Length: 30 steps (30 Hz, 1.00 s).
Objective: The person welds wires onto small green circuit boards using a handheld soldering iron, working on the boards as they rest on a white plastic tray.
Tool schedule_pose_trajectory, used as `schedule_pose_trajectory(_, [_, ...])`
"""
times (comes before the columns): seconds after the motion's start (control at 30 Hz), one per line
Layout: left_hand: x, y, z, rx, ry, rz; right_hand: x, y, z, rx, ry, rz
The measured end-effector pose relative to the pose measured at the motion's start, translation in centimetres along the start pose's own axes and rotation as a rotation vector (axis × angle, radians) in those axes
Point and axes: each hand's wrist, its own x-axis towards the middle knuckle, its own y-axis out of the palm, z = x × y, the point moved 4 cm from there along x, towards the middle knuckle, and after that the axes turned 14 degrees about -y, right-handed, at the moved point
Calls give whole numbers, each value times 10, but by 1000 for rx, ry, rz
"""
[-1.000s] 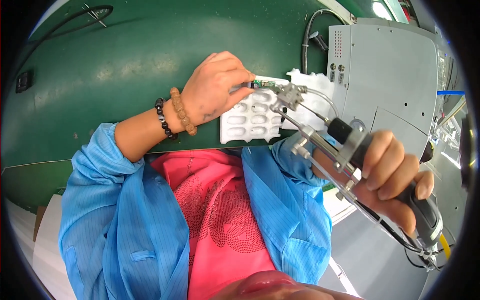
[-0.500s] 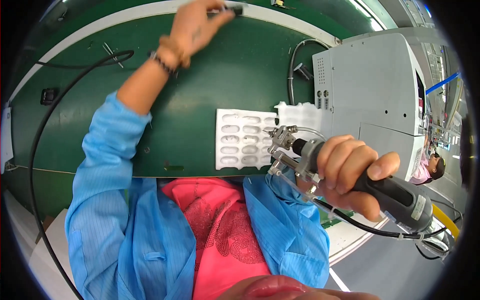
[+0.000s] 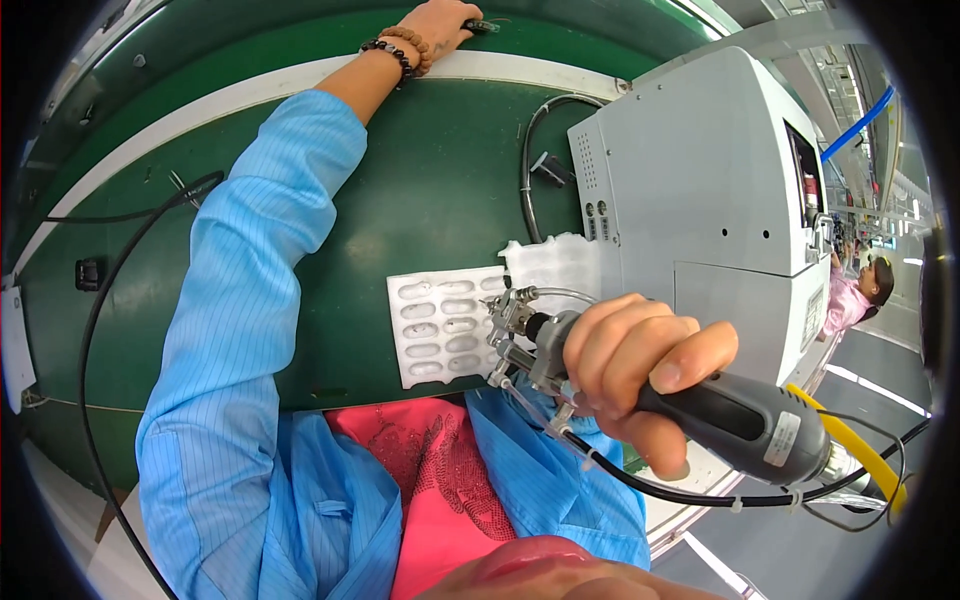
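My left hand [image 3: 440, 27] reaches over the white edge strip to the green surface at the far side. Its fingers close on a small dark part [image 3: 483, 26], whose exact kind I cannot make out. At the right, my right hand [image 3: 645, 370] wraps around the grey-black grip of a powered screwdriver [image 3: 710, 410] fitted with metal fittings and hoses. The tool's metal head [image 3: 512, 312] points left, over the edge of a white molded tray [image 3: 395, 310] with oval pockets. Whether its tip touches the tray, I cannot tell.
A grey machine box [image 3: 640, 190] stands at the right, with a second white tray [image 3: 552, 262] against it. A black hose [image 3: 526, 170] and a small black part [image 3: 552, 168] are nearby. At left lie a black cable [image 3: 95, 320] and a black block [image 3: 90, 273]. Another person [image 3: 855, 295] is far right.
My left hand has gone farther out with the small dark part, past the white edge strip and down to the green surface there. My right hand keeps its grip on the screwdriver; the view has shifted.
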Motion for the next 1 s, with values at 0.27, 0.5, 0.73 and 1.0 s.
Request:
schedule_pose_trajectory(0.27, [-102, -29, -55, -469, -174, -86, -6, -2, 1, -7, -16, -11])
schedule_pose_trajectory(0.5, [-246, -92, -100, -601, -186, -9, -3, 1, 3, -58, -46, 125])
schedule_pose_trajectory(0.73, [-300, -91, -116, -555, -165, 15, -7, 6, 2, -12, -62, 143])
schedule_pose_trajectory(1.0, [-309, -72, -122, -558, -107, 21, -6, 11, -4, -18, -42, 134])
